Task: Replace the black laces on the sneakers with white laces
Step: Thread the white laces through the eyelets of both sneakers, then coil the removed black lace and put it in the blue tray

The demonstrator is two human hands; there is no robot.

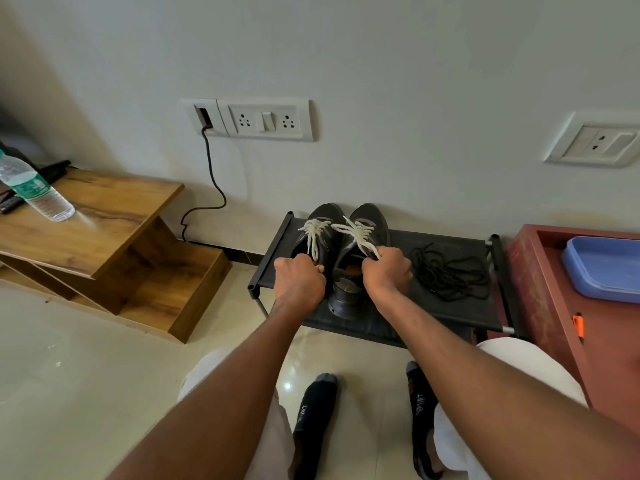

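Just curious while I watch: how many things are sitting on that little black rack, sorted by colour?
Black: 3 – the left sneaker, the right sneaker, and the pile of black laces lying loose beside them.
White: 2 – the white laces in the left sneaker and the white laces in the right one.
Total: 5 on the black rack.

Both arms outstretched; left hand (300, 277) and right hand (387, 271) fisted, knuckles up

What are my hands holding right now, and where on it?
Each hand grips a sneaker's white lace near its loose end: left hand the left sneaker's, right hand the right's.
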